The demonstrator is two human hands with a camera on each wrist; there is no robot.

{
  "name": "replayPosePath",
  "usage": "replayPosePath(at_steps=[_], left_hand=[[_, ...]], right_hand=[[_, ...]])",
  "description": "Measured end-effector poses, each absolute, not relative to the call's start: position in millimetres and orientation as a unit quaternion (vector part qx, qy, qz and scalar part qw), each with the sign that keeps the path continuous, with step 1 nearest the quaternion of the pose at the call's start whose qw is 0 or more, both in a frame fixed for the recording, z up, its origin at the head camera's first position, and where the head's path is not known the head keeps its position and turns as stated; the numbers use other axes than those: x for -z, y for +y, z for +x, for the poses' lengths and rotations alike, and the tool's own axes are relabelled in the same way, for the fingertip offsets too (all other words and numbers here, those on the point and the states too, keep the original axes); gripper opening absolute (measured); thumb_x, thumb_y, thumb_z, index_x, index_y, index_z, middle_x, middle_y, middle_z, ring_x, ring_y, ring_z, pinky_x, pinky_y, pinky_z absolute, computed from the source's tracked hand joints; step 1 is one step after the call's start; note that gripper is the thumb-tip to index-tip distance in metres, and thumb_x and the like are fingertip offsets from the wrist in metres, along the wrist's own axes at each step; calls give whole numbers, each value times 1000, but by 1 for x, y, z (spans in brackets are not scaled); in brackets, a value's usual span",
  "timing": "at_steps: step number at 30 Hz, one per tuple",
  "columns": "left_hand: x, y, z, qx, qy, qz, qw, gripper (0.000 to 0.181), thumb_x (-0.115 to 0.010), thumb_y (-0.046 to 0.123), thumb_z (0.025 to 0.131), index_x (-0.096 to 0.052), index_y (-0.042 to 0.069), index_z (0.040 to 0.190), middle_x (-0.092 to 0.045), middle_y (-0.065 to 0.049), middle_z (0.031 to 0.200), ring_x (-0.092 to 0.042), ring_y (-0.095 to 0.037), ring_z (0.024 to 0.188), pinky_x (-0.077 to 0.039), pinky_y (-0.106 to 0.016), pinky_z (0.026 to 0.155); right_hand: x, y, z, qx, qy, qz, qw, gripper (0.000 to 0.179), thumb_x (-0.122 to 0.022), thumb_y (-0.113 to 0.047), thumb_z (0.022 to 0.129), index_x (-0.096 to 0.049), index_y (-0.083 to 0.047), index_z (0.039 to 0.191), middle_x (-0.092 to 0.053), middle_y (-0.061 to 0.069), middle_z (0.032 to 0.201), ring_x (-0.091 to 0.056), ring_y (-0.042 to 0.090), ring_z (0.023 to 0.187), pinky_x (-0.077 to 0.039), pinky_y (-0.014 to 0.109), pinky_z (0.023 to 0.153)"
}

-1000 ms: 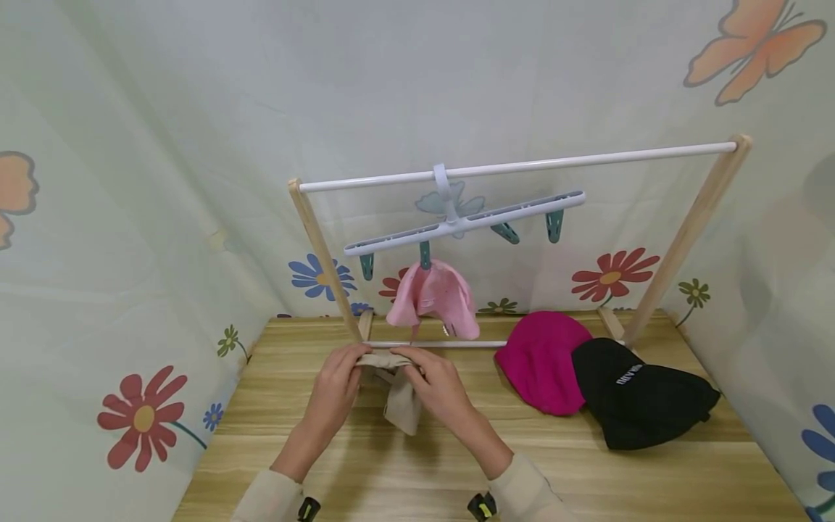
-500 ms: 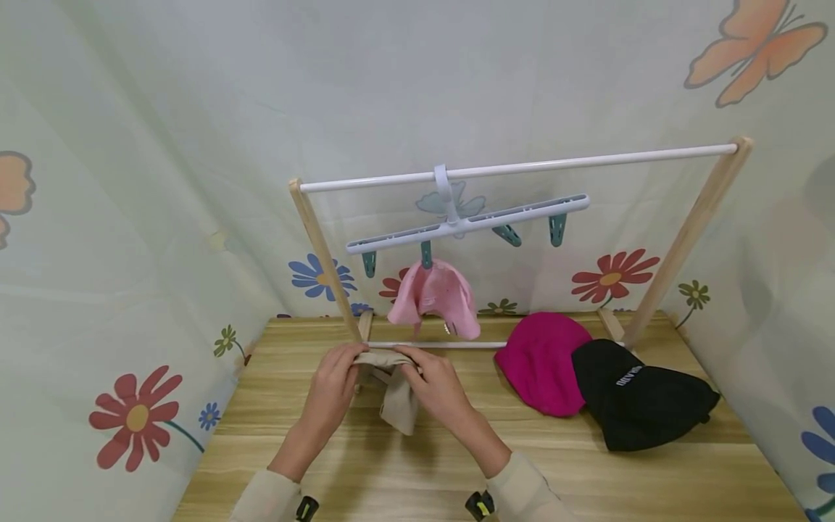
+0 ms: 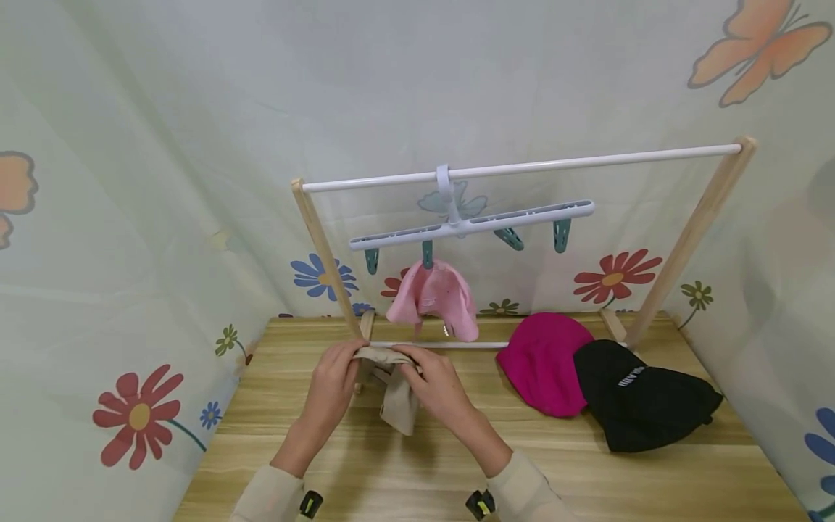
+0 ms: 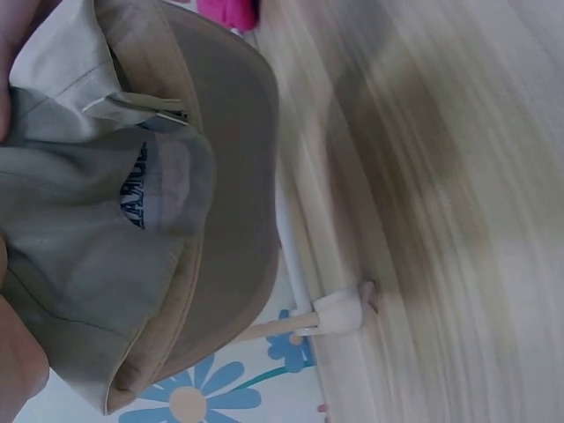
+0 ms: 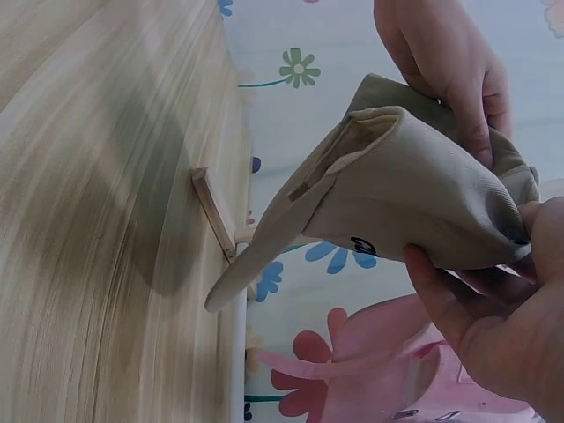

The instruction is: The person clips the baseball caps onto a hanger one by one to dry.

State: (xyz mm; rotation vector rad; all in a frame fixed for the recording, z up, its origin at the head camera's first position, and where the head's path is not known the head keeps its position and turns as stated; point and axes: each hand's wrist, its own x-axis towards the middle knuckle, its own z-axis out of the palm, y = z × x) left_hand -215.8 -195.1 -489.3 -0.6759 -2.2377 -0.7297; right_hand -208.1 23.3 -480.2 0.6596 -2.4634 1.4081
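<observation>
Both my hands hold a beige baseball cap (image 3: pixel 399 406) above the table, in front of the rack. My left hand (image 3: pixel 331 384) pinches the cap's upper edge on the left, and my right hand (image 3: pixel 441 383) grips it on the right. In the left wrist view, the inside of the cap (image 4: pixel 79 229) shows a light label with dark letters, and its brim points toward the table. Dark lettering marks the outside of the cap (image 5: pixel 405 198) in the right wrist view, where the left thumb presses the cloth and the right fingers curl partly behind it.
A rack with a white rod (image 3: pixel 554 165) carries a pale hanger (image 3: pixel 470 226) with several green clips. One clip holds a pink hat (image 3: pixel 433 299). On the wooden table (image 3: pixel 522 478), a magenta cap (image 3: pixel 544 362) lies partly under a black cap (image 3: pixel 652 402).
The hanger has turned slightly, its right end dropping a little and its left end rising. Both hands and the beige cap stay almost in place.
</observation>
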Motion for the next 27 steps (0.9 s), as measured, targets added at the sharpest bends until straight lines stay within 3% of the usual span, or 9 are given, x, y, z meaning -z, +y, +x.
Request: replayPosePath(at_steps=[3, 13, 19, 27], left_hand=[[486, -192, -217, 282, -859, -259, 341, 30, -67, -12, 91, -69, 2, 118, -71, -14, 111, -67, -31, 104, -57, -47, 86], [477, -189, -218, 265, -861, -265, 343, 31, -70, -12, 88, -70, 4, 115, -72, -13, 109, -68, -32, 102, -58, -47, 86], [475, -190, -218, 253, -862, -268, 348, 32, -72, -10, 87, -71, 6, 115, -73, -11, 108, -69, -32, 101, -59, -47, 84], [468, -190, -217, 237, -862, -273, 356, 28, -73, -6, 89, -71, 7, 113, -74, -10, 106, -71, -31, 97, -59, -47, 81]], right_hand=[[479, 24, -207, -481, -841, 219, 117, 30, -59, -18, 103, -69, -16, 131, -71, 4, 124, -60, 8, 72, -50, 23, 58], [472, 27, -206, -476, -844, 210, 126, 26, -65, -16, 100, -72, -20, 125, -70, -3, 97, -52, 6, 66, -46, 21, 56], [471, 26, -206, -482, -843, 205, 121, 26, -67, -14, 98, -73, -19, 123, -71, -3, 102, -51, 7, 68, -46, 21, 58], [469, 23, -212, -466, -844, 208, 163, 20, -72, -7, 91, -76, -13, 109, -75, 1, 101, -67, 10, 86, -57, 28, 73]])
